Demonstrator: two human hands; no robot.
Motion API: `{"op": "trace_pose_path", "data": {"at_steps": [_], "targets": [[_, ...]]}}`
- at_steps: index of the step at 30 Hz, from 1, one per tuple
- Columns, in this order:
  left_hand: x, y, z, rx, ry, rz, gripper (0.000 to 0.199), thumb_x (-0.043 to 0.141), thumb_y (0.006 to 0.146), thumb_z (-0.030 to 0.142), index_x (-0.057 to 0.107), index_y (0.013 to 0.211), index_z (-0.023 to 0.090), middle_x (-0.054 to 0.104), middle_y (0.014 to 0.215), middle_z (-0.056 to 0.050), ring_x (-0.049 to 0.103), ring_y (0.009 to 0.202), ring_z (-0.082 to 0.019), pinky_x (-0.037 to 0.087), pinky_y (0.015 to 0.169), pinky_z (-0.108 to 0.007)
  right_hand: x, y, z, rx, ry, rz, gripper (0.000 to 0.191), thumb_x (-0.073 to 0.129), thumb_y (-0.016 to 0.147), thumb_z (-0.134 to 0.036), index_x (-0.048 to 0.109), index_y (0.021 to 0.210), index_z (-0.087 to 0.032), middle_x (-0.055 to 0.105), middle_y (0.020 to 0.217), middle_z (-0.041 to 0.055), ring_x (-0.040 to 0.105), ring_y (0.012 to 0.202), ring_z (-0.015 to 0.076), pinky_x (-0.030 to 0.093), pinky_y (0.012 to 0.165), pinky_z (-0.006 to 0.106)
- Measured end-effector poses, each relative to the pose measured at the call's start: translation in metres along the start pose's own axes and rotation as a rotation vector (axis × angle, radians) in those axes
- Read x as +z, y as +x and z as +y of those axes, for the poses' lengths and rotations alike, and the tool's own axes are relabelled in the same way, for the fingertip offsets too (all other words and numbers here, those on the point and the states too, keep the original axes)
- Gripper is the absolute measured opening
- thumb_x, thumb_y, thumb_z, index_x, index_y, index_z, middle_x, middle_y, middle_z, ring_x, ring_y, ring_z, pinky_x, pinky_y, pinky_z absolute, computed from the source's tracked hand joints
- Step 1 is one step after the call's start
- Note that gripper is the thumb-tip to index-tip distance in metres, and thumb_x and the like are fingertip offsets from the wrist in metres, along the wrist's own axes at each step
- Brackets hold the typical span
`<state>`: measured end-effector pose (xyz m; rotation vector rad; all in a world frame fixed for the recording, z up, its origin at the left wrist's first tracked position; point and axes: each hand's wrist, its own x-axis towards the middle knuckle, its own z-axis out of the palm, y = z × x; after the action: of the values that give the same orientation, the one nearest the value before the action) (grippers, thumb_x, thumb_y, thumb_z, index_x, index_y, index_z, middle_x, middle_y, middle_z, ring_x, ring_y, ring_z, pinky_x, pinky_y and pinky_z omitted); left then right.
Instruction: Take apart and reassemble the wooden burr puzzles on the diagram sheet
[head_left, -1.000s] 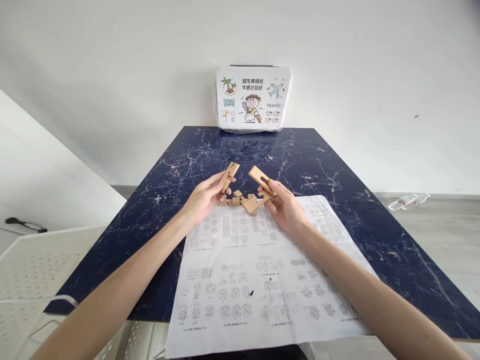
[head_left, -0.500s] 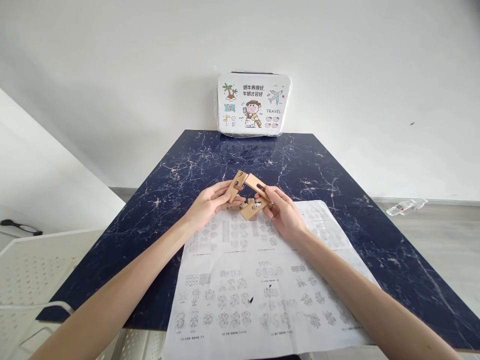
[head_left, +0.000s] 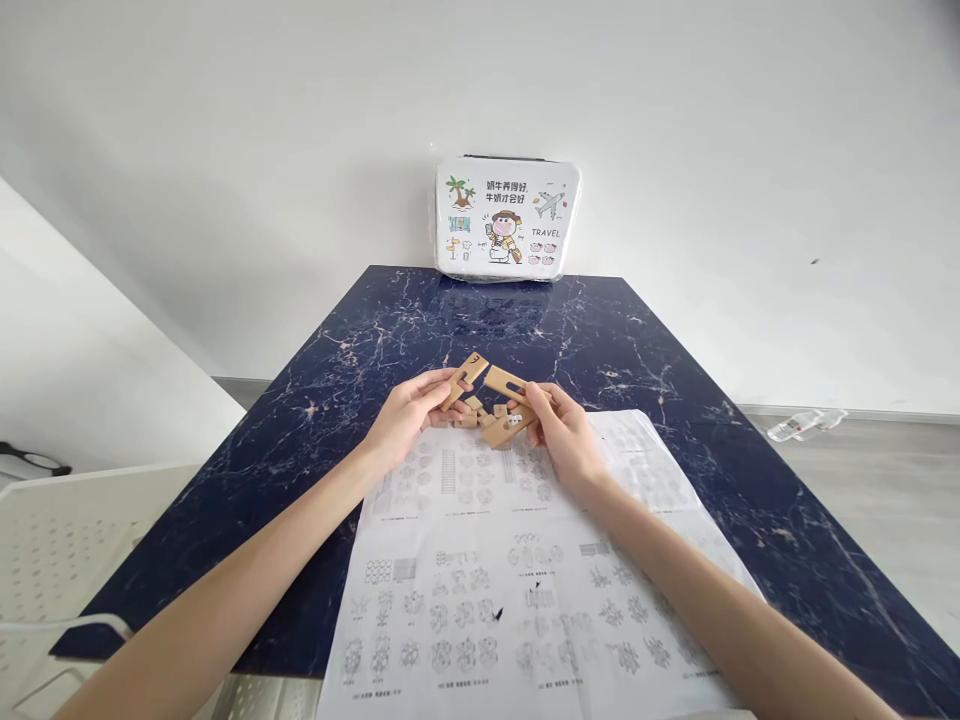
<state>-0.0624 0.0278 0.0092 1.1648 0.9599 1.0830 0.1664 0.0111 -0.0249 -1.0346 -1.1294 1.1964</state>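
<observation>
My left hand [head_left: 409, 410] pinches a slotted wooden piece [head_left: 471, 368] marked with a 3, tilted up to the right. Across a narrow gap, my right hand [head_left: 559, 425] grips another slotted wooden piece [head_left: 501, 380]. Just below it, a further wooden piece [head_left: 501, 430] also lies against my right fingers; whether they hold it too is hard to tell. Between the hands are several small wooden blocks [head_left: 500, 410], partly hidden by the fingers and larger pieces. Under my hands and forearms lies a white sheet [head_left: 525, 620] printed with small line diagrams.
A white case [head_left: 508, 218] with cartoon prints stands against the wall at the back edge of the dark blue marbled table [head_left: 360, 340]. A white perforated surface [head_left: 82, 530] is at the left. Clear plastic items [head_left: 806, 424] lie beyond the table's right edge.
The two upper wooden pieces have tilted and come slightly apart. More small blocks show between my hands. The whole view has shifted slightly.
</observation>
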Motion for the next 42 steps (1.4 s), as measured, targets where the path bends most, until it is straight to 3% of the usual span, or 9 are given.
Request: {"op": "trace_pose_path", "data": {"at_steps": [2,7,12,19,24,32,39,42], "targets": [[-0.001,0.000,0.000,0.011,0.012,-0.005,0.031,0.062,0.102,0.022,0.070,0.131,0.015,0.074,0.128,-0.015,0.075,0.090,-0.017,0.065,0.083,-0.033,0.001,0.000,0.003,-0.021,-0.085,0.016,0.045,0.067,0.092,-0.068,0.069,0.093,-0.023,0.070,0.076,0.0010,0.049,0.049,0.0119,0.037,0.047,0.029],[0.000,-0.001,0.000,0.019,0.033,-0.055,0.033,0.063,0.102,0.024,0.069,0.133,0.014,0.074,0.128,-0.016,0.076,0.088,-0.018,0.064,0.084,-0.035,0.001,0.001,0.010,-0.036,-0.151,0.048,0.048,0.065,0.092,-0.072,0.067,0.095,-0.024,0.076,0.087,0.0045,0.054,0.049,0.0135,0.043,0.047,0.030],[0.004,-0.002,-0.001,0.002,0.060,-0.169,0.037,0.065,0.101,0.022,0.067,0.138,0.016,0.072,0.133,-0.016,0.078,0.097,-0.021,0.063,0.094,-0.039,0.000,0.000,0.011,-0.034,-0.247,0.060,0.049,0.063,0.093,-0.072,0.069,0.096,-0.024,0.070,0.073,0.0023,0.055,0.050,0.0153,0.041,0.047,0.030],[0.007,-0.005,0.002,-0.013,0.131,-0.241,0.038,0.064,0.103,0.025,0.065,0.140,0.018,0.074,0.130,-0.015,0.079,0.098,-0.022,0.063,0.097,-0.041,0.001,-0.001,0.004,-0.141,-0.305,0.109,0.043,0.064,0.096,-0.065,0.077,0.099,-0.024,0.078,0.095,0.0069,0.069,0.080,0.0223,0.052,0.064,0.031],[0.008,-0.005,0.001,-0.022,0.119,-0.285,0.038,0.066,0.102,0.026,0.065,0.140,0.019,0.069,0.140,-0.015,0.079,0.105,-0.024,0.062,0.099,-0.042,0.002,-0.003,0.001,-0.047,-0.179,0.056,0.044,0.067,0.093,-0.067,0.076,0.105,-0.026,0.078,0.093,0.0062,0.060,0.046,0.0148,0.041,0.040,0.029],[0.011,-0.005,-0.001,-0.046,0.133,-0.292,0.039,0.069,0.101,0.025,0.064,0.139,0.018,0.069,0.141,-0.016,0.079,0.109,-0.026,0.061,0.102,-0.043,0.002,-0.001,0.003,-0.028,-0.112,0.080,0.048,0.067,0.093,-0.066,0.071,0.112,-0.023,0.077,0.107,0.0097,0.067,0.050,0.0136,0.041,0.038,0.026],[0.012,-0.005,-0.004,-0.011,0.114,-0.249,0.039,0.070,0.101,0.030,0.064,0.138,0.017,0.071,0.139,-0.015,0.077,0.112,-0.026,0.059,0.107,-0.046,0.006,-0.006,0.005,-0.128,-0.174,-0.015,0.042,0.059,0.102,-0.057,0.069,0.131,-0.028,0.076,0.119,0.0095,0.076,0.069,0.0194,0.046,0.043,0.028],[0.012,-0.006,-0.003,-0.011,0.119,-0.231,0.040,0.070,0.101,0.029,0.065,0.138,0.016,0.073,0.136,-0.015,0.078,0.109,-0.026,0.059,0.107,-0.046,0.007,-0.009,0.004,-0.151,-0.234,-0.020,0.046,0.059,0.103,-0.053,0.068,0.140,-0.029,0.079,0.108,0.0092,0.076,0.073,0.0226,0.049,0.046,0.030]]}}
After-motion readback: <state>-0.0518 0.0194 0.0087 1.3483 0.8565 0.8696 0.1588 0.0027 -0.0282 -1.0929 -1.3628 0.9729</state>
